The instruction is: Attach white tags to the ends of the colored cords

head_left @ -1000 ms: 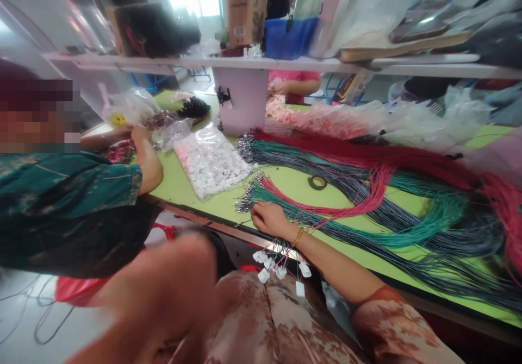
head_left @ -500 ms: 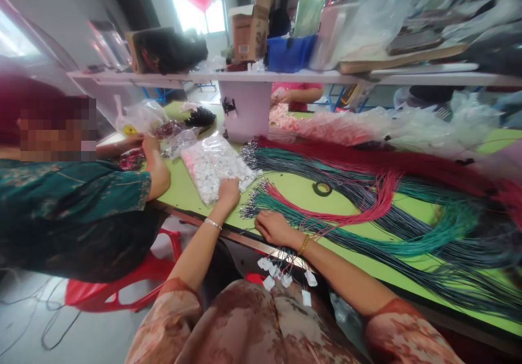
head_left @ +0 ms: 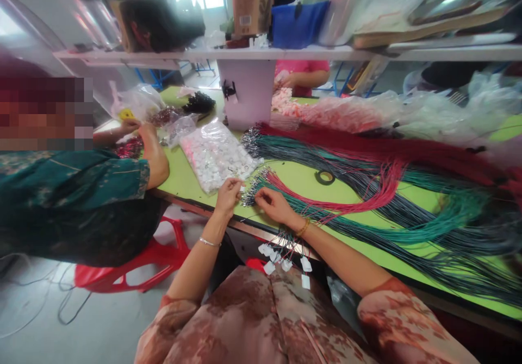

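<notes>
Left hand (head_left: 228, 196) and right hand (head_left: 274, 204), close by metal-tipped wires (head_left: 334, 209).
The left's fingers (head_left: 235, 181) pinch a small white piece (head_left: 242, 189); the right's curl narrowly, whether on a wire I can't tell. From the left hand, the wires lie at three o'clock, a bag of white pieces (head_left: 220, 157) at eleven on the tabletop (head_left: 294, 174); the carton (head_left: 253, 2) at twelve bears a barcode label (head_left: 245, 20), too small to read.

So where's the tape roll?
In the head view, right of centre, the tape roll lies on the green table, between the dark wires and the curved red wires.
</notes>
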Demonstrator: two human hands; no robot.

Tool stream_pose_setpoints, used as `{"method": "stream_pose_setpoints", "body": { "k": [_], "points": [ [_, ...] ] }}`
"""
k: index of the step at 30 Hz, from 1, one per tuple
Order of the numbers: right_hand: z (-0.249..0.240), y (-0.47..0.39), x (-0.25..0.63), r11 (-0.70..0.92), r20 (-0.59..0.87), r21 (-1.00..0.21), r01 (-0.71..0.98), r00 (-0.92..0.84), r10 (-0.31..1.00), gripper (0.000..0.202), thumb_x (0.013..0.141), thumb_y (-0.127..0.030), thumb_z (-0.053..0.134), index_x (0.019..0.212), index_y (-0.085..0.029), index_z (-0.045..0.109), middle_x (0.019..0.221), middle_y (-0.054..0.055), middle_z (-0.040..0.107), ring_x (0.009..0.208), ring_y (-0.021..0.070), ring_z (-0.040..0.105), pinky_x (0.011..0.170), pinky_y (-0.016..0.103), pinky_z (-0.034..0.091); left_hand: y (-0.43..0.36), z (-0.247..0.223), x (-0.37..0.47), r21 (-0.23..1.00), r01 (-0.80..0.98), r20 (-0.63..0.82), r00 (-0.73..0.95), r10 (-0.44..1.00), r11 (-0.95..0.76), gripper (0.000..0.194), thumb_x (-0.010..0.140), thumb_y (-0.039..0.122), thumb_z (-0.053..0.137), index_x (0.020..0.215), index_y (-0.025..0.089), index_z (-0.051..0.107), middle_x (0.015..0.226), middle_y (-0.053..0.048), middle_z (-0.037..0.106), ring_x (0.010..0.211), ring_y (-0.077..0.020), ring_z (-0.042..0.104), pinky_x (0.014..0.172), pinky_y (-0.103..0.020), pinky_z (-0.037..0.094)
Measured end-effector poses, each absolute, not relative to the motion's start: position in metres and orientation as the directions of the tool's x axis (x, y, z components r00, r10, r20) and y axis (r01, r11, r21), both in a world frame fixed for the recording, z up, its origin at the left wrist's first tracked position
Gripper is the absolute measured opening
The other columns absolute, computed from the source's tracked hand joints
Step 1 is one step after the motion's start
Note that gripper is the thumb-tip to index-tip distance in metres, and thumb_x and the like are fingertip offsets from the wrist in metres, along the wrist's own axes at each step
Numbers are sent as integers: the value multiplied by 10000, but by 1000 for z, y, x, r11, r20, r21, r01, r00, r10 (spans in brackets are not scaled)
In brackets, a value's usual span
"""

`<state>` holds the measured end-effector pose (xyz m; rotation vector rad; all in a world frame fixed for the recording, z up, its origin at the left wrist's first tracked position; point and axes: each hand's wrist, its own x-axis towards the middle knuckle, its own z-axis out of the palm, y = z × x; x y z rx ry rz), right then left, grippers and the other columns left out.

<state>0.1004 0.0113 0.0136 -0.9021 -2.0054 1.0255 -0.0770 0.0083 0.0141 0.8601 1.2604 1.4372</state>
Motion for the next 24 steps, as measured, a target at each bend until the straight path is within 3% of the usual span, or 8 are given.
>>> {"method": "stream_pose_setpoints", "body": {
  "k": [4, 8, 18, 24],
  "points": [
    [18, 10, 101, 422, 290, -884, 202, -471, 833, 161, 845, -294, 525, 807, -157, 600, 734, 5, 599, 611, 101, 477, 587, 218, 380, -13, 14, -71, 822, -531, -256, -27, 966, 203, 254, 644, 269, 768, 809, 134, 630, 671, 8, 546, 543, -52, 462, 500, -178, 356],
    [19, 9, 105, 460, 335, -850, 256, -413, 847, 122, 801, -251, 548, 763, -154, 611, 692, -1, 589, 589, 96, 465, 567, 216, 363, -24, 12, -65, 749, -624, -272, 18, 962, 223, 272, 603, 188, 796, 835, 115, 676, 701, 2, 561, 575, -41, 478, 520, -153, 386],
    [28, 6, 114, 598, 382, -688, 412, -495, 781, 109, 778, -193, 517, 722, -159, 604, 680, 10, 582, 619, 111, 471, 605, 231, 350, -29, 13, -56, 833, -512, -259, -24, 966, 210, 265, 614, 274, 810, 780, 114, 682, 663, 2, 552, 546, -47, 447, 493, -169, 357],
    [18, 4, 110, 583, 334, -685, 437, -523, 784, 133, 787, -191, 513, 676, -159, 579, 646, 6, 569, 595, 108, 453, 591, 228, 328, -33, 5, -41, 905, -391, -231, -124, 965, 166, 332, 629, 396, 798, 743, 123, 646, 565, 27, 517, 482, -49, 425, 467, -182, 327]
  ]
}}
